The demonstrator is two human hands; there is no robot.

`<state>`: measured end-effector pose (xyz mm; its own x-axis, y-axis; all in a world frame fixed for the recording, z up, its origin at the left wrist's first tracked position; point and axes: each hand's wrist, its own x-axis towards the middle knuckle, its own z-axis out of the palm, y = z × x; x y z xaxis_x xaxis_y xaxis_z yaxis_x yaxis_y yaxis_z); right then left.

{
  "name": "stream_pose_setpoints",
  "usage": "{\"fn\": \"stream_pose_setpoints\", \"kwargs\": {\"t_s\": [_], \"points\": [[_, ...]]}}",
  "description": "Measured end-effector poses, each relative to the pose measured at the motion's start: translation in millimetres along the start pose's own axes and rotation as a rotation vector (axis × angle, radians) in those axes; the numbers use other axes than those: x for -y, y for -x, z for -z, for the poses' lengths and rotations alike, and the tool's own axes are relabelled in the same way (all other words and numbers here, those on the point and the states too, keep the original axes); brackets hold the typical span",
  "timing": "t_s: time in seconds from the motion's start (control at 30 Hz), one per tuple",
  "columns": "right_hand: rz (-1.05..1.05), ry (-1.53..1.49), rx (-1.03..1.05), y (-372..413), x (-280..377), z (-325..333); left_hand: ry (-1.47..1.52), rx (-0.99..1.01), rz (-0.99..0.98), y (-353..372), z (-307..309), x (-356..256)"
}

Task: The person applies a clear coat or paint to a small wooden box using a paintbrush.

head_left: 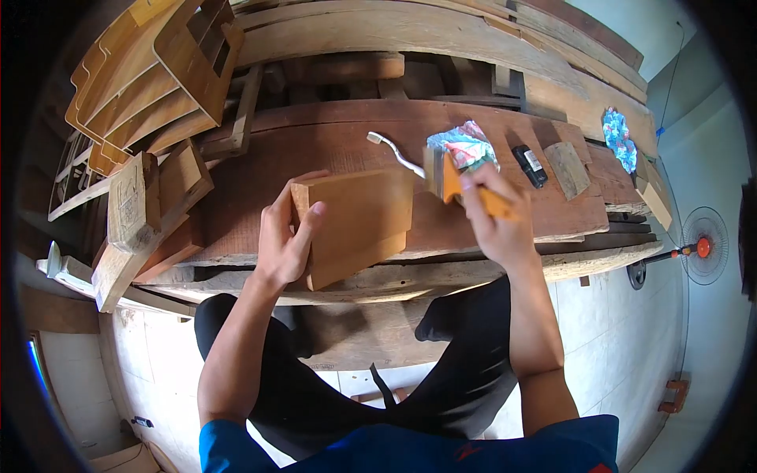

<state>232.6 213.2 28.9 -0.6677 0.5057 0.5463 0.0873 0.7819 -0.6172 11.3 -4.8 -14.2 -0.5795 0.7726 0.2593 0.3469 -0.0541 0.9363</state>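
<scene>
My left hand [289, 232] grips the left end of a wooden block [359, 225], thumb on its near face and fingers behind. The block is held tilted above the front of the reddish plank bench [236, 225]. In my right hand [498, 217] is a paintbrush [451, 180] with an orange handle, my fingers closed round it. Its bristles point left, a short way from the block's right end. Behind the brush lies a crumpled colourful cloth [465, 142]. A white toothbrush [397, 153] rests on the bench between block and cloth.
A small dark bottle [529, 165] and a wood offcut [568, 169] lie right of my right hand. A blue patterned cloth [619, 139] is farther right. Wood pieces [134, 206] and a wooden shelf organizer [150, 87] stand at left. A fan [702, 247] is at far right.
</scene>
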Motion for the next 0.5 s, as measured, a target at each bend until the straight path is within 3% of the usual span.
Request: {"fn": "stream_pose_setpoints", "kwargs": {"t_s": [0.13,0.17,0.27,0.3,0.4,0.43,0.5], "points": [[0.128,0.029,0.413,6.2,1.1,-0.8,-0.020,0.010,-0.057,-1.0,-0.5,3.4],[0.025,-0.065,0.416,6.4,1.2,1.9,-0.030,0.012,-0.055,0.1,-0.2,2.7],[-0.175,-0.503,0.043,7.3,-9.5,0.5,-0.012,0.016,0.007,0.9,-0.6,-3.9],[-0.118,-0.432,-0.027,4.2,-11.5,-0.2,-0.008,0.010,0.008,0.5,-0.9,-3.2],[-0.127,-0.397,0.296,9.2,-9.0,3.6,0.003,0.008,0.004,-0.8,-0.4,0.0],[0.017,-0.280,0.400,5.2,-7.0,6.9,0.009,0.005,0.003,-0.8,-0.4,0.7],[-0.044,-0.176,0.375,8.4,-6.2,-0.5,-0.023,0.000,-0.040,-1.0,0.3,1.8]]}}
